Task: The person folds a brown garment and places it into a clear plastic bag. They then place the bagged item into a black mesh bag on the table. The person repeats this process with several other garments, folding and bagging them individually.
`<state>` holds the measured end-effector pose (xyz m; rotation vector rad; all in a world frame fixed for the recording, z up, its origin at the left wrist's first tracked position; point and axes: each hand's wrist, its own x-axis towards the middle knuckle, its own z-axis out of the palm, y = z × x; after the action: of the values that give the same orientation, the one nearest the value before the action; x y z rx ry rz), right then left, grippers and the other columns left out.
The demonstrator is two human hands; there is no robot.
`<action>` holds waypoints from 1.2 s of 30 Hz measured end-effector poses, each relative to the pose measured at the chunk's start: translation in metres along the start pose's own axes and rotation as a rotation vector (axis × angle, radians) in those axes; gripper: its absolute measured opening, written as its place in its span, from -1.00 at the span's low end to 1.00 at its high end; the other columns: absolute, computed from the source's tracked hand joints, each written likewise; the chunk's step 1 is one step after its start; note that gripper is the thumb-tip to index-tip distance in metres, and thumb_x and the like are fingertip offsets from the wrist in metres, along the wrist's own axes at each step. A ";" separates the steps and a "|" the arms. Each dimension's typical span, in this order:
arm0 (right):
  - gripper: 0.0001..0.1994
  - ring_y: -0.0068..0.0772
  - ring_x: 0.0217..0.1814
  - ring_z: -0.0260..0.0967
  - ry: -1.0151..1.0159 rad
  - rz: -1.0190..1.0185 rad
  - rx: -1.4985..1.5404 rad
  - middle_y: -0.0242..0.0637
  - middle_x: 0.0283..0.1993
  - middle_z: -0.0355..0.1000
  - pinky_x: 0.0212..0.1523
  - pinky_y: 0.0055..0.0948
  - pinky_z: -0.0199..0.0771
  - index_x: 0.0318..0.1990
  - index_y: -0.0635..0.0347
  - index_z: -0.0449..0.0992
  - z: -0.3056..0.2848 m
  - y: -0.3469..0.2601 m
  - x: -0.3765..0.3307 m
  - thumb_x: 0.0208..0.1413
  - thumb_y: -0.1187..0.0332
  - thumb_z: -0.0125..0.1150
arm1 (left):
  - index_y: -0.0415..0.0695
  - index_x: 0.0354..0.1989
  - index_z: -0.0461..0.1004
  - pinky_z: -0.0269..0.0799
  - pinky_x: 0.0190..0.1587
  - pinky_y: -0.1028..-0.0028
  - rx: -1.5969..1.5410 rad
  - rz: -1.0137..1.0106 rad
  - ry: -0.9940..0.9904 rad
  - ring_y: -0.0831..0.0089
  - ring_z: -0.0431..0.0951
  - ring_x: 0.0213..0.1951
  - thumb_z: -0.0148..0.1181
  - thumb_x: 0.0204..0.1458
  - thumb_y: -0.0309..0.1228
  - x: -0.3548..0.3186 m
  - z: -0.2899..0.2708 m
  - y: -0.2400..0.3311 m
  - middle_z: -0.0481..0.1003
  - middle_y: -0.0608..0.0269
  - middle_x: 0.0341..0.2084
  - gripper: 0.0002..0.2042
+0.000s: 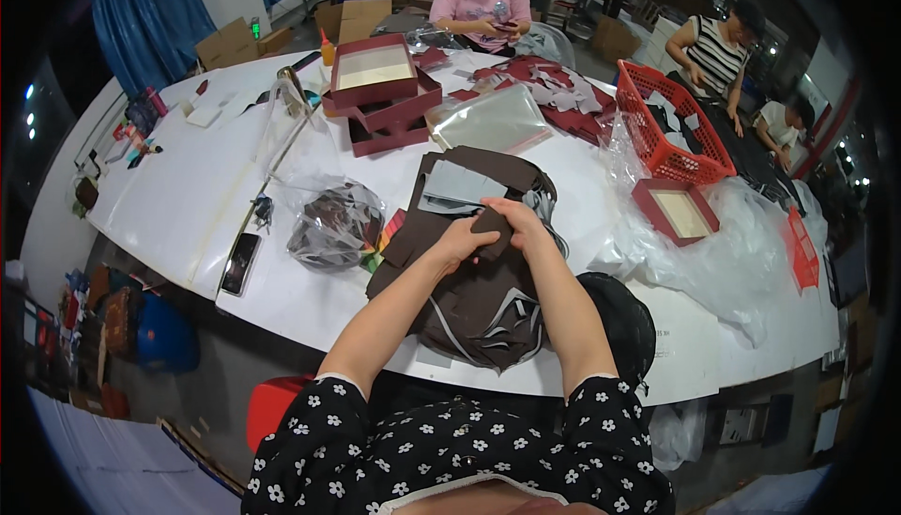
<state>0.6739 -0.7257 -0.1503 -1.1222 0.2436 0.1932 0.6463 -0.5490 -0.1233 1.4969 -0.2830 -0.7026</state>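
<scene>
Both of my hands meet over a heap of dark brown fabric pieces [469, 318] with grey edging, in the middle of the white table. My left hand [462, 241] pinches a small folded brown fabric piece [492, 231] from the left. On its other side, my right hand [515, 222] has its thumb and fingers closed on the same piece. Just beyond my fingers, a stack of grey strips [460, 188] lies on the brown fabric. A loop of grey edging [542, 210] hangs at the heap's right side.
Maroon boxes [374, 69] are stacked beyond the heap, beside clear plastic sheets [493, 121]. A red basket [671, 125] stands right, near crumpled plastic [694, 276]. To the left lie a bagged dark bundle [336, 224] and a phone [241, 263]. Other people work across the table.
</scene>
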 end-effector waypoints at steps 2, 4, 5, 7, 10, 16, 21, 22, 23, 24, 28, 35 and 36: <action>-0.75 -0.27 -0.42 0.45 0.128 0.001 -0.080 -0.27 -0.40 0.48 -0.30 -0.26 0.55 -0.01 0.27 0.51 -0.023 -0.004 0.022 0.18 0.43 0.14 | -0.16 -0.09 0.51 0.34 -0.50 0.57 0.093 -0.002 -0.067 0.62 0.51 -0.39 0.30 0.06 -0.32 -0.005 0.000 0.006 0.56 0.33 -0.34 -0.72; -0.88 -0.30 -0.61 0.34 0.379 0.048 0.125 -0.29 -0.50 0.41 -0.47 -0.19 0.54 -0.18 0.24 0.51 -0.029 -0.014 0.041 0.16 0.46 0.13 | -0.21 -0.02 0.48 0.38 -0.42 0.57 0.172 0.109 -0.129 0.62 0.50 -0.32 0.30 0.06 -0.32 -0.025 0.010 0.010 0.56 0.32 -0.28 -0.65; -0.92 -0.31 -0.54 0.38 0.350 -0.045 0.318 -0.29 -0.49 0.40 -0.44 -0.21 0.55 -0.25 0.24 0.47 -0.040 -0.020 0.048 0.18 0.43 0.11 | -0.23 0.02 0.46 0.40 -0.38 0.57 0.213 0.171 -0.163 0.63 0.50 -0.29 0.30 0.07 -0.32 -0.034 0.018 0.011 0.56 0.31 -0.25 -0.62; -0.78 -0.07 -0.06 0.46 -0.040 -0.273 0.534 0.02 -0.09 0.44 -0.03 0.03 0.52 -0.04 0.25 0.34 -0.057 -0.038 0.059 0.24 0.34 0.06 | -0.24 0.06 0.43 0.44 -0.30 0.56 0.192 0.367 -0.131 0.64 0.48 -0.24 0.28 0.10 -0.35 -0.042 0.029 0.001 0.54 0.31 -0.20 -0.62; -0.16 0.39 0.34 0.06 -0.164 -0.170 0.617 0.39 0.40 -0.16 0.24 0.13 0.30 0.45 0.06 -0.39 -0.041 -0.060 0.053 0.28 0.02 0.06 | -0.23 0.02 0.41 0.44 -0.31 0.58 0.065 0.108 -0.061 0.64 0.48 -0.26 0.26 0.13 -0.31 -0.077 0.017 0.022 0.53 0.31 -0.23 -0.64; -0.45 -0.25 0.06 0.43 0.186 -0.345 -0.297 0.04 0.14 0.36 -0.09 -0.33 0.46 0.34 0.07 0.13 -0.004 -0.072 0.008 0.29 0.09 0.09 | -0.24 0.06 0.35 0.46 -0.21 0.54 0.021 0.135 0.002 0.60 0.45 -0.19 0.27 0.14 -0.29 -0.130 -0.006 0.034 0.49 0.30 -0.20 -0.60; -0.67 -0.60 -0.28 0.45 0.020 -0.258 -0.382 -0.29 -0.21 0.52 -0.34 -0.66 0.38 0.08 0.24 0.39 0.010 -0.025 -0.036 0.28 0.23 0.14 | -0.21 0.08 0.32 0.32 0.08 0.47 0.266 0.460 0.172 0.52 0.43 -0.04 0.33 0.08 -0.31 -0.193 -0.024 0.064 0.46 0.23 -0.13 -0.54; -0.69 -0.59 -0.26 0.46 -0.060 -0.258 -0.469 -0.31 -0.20 0.53 -0.32 -0.64 0.38 0.04 0.22 0.43 0.016 -0.015 -0.048 0.27 0.23 0.13 | -0.18 0.10 0.32 0.33 0.07 0.48 0.352 0.671 0.343 0.53 0.42 -0.02 0.35 0.05 -0.38 -0.207 -0.031 0.072 0.44 0.25 -0.10 -0.53; -0.71 -0.59 -0.23 0.48 -0.134 -0.255 -0.553 -0.33 -0.18 0.54 -0.31 -0.62 0.39 0.00 0.21 0.48 0.024 -0.005 -0.058 0.26 0.22 0.13 | -0.16 0.12 0.32 0.34 0.08 0.45 0.216 0.790 0.392 0.52 0.42 -0.01 0.30 0.08 -0.48 -0.224 -0.040 0.087 0.42 0.27 -0.04 -0.57; -0.74 -0.58 -0.21 0.48 -0.180 -0.232 -0.562 -0.32 -0.18 0.54 -0.28 -0.61 0.41 -0.03 0.22 0.49 0.050 -0.001 -0.074 0.27 0.25 0.13 | -0.16 0.15 0.31 0.37 0.07 0.44 0.008 0.877 0.478 0.52 0.43 -0.02 0.22 0.11 -0.59 -0.236 -0.056 0.087 0.44 0.28 -0.04 -0.58; -0.76 -0.43 -0.12 0.49 -0.364 -0.542 -0.698 -0.25 -0.12 0.51 -0.11 -0.50 0.48 0.00 0.31 0.47 0.130 -0.014 -0.122 0.26 0.38 0.09 | -0.26 0.06 0.32 0.44 0.08 0.23 -0.385 1.077 0.511 0.23 0.53 -0.01 -0.02 0.30 -0.26 -0.263 -0.096 0.157 0.51 0.02 -0.09 -0.68; -0.70 0.10 0.07 0.38 -0.534 -1.351 -0.959 0.12 0.18 0.29 0.11 -0.19 0.36 0.04 0.18 0.48 0.278 -0.042 -0.124 0.20 0.31 0.09 | -0.23 0.09 0.34 0.44 0.11 0.22 -0.622 0.909 0.596 0.22 0.51 0.05 0.01 0.29 -0.21 -0.262 -0.118 0.148 0.51 0.04 -0.06 -0.64; -0.71 0.08 0.06 0.39 -0.554 -1.202 -1.040 0.10 0.14 0.33 0.10 -0.20 0.35 0.04 0.20 0.49 0.285 -0.044 -0.125 0.22 0.31 0.06 | -0.23 0.10 0.35 0.45 0.11 0.22 -0.636 0.920 0.594 0.22 0.51 0.05 0.01 0.29 -0.21 -0.262 -0.123 0.145 0.51 0.04 -0.07 -0.64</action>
<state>0.5937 -0.4900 0.0407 -1.9750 -1.1502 -0.5106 0.5507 -0.3077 0.0706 0.7622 -0.2235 0.3783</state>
